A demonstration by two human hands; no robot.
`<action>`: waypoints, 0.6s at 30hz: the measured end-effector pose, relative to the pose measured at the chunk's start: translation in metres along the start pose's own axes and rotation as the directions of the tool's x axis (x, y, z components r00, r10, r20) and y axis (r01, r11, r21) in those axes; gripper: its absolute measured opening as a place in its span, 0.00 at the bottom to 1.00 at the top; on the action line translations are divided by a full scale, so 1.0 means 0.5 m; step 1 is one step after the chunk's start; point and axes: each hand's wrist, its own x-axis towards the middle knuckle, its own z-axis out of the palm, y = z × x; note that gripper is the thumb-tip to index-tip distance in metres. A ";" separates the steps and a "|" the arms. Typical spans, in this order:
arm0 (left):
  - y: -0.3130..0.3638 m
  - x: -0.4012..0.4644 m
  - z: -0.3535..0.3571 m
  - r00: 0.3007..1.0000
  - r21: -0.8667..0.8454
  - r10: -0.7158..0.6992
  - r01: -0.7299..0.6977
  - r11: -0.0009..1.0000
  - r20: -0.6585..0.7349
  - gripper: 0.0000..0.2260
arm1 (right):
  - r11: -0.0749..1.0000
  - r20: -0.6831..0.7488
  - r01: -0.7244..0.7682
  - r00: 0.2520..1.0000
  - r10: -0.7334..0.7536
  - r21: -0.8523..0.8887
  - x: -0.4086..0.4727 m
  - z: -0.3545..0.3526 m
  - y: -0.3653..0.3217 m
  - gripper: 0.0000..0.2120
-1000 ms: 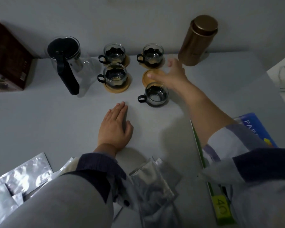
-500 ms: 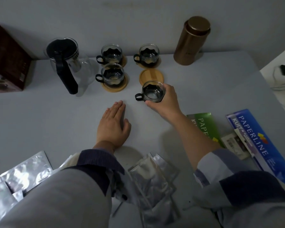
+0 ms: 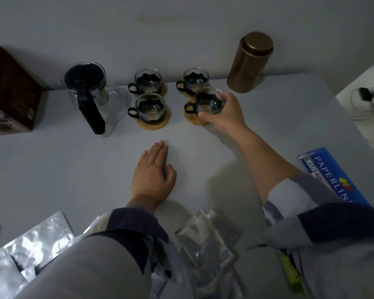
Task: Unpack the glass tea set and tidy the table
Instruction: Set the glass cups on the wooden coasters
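The right hand (image 3: 224, 114) grips a glass cup (image 3: 209, 101) from its right side, thumb on the near wall and fingers wrapped round the far side, holding it over the bamboo coaster (image 3: 194, 119) just right of the frame's centre top. Whether the cup's base touches the coaster cannot be told; it looks slightly raised and tilted. The left hand (image 3: 152, 175) lies flat and open, palm down, on the bare table (image 3: 73, 169) in the middle of the frame, holding nothing.

Outward from there, three other cups (image 3: 150, 105) sit on their own coasters, making a two-by-two block with the held one, handles all to the left. The glass teapot (image 3: 89, 85) with its black handle stands left of them, and a bronze canister (image 3: 249, 63) right of them against the wall.

So the unpacking looks almost done: this fourth cup is the last piece to seat. The tidying seems hardly begun: silver foil bags (image 3: 37, 244) litter the lower left and lower centre, a brown box (image 3: 9, 91) sits at the left edge, and a blue paper pack (image 3: 333, 175) lies at the right.
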 end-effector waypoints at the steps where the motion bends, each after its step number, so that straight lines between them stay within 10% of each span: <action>1: 0.000 -0.001 0.000 1.000 0.002 -0.001 0.001 1.000 0.002 0.27 | 1.000 0.004 -0.005 1.000 0.005 -0.008 0.011 0.001 -0.001 0.35; 18: 0.005 -0.005 -0.002 0.997 0.045 -0.071 0.071 0.996 0.011 0.28 | 0.975 0.171 0.026 0.985 0.013 -0.222 0.053 0.006 0.020 0.48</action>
